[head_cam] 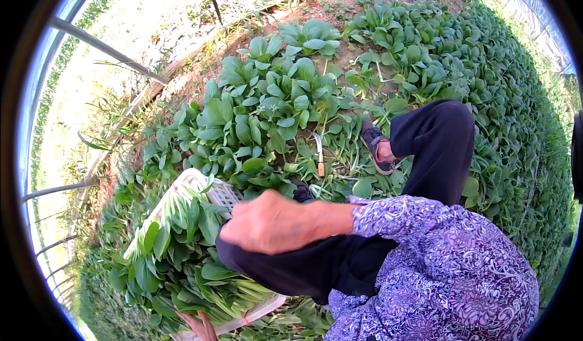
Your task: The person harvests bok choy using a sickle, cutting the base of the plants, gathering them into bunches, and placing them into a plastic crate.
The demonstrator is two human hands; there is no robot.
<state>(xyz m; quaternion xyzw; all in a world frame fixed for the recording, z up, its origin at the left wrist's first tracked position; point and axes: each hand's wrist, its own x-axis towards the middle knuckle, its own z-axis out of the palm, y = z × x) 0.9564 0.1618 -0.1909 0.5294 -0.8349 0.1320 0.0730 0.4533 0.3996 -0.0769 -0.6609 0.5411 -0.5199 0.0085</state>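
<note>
A white plastic crate [224, 196] stands at the lower left, filled with leafy greens [177, 245], pale stems and broad leaves together. A red tie shows around stems by its near edge. My left hand [199, 326] is at the bottom of the view, fingers apart against the leaves beside the crate's rim; its wrist is cut off by the frame. Above my left knee, my right hand [268, 222] is blurred with its fingers curled under. Whether anything is in it is hidden. On the ground ahead lies a sickle [320, 154] with a curved metal blade and a wooden handle.
Growing leafy greens [273, 95] stand ahead, and a denser bed [496, 90] spreads rightward. Cut leaves litter the soil by my shoe [379, 147]. Metal hoop poles [109, 49] and a wooden edge board [132, 108] line the left side.
</note>
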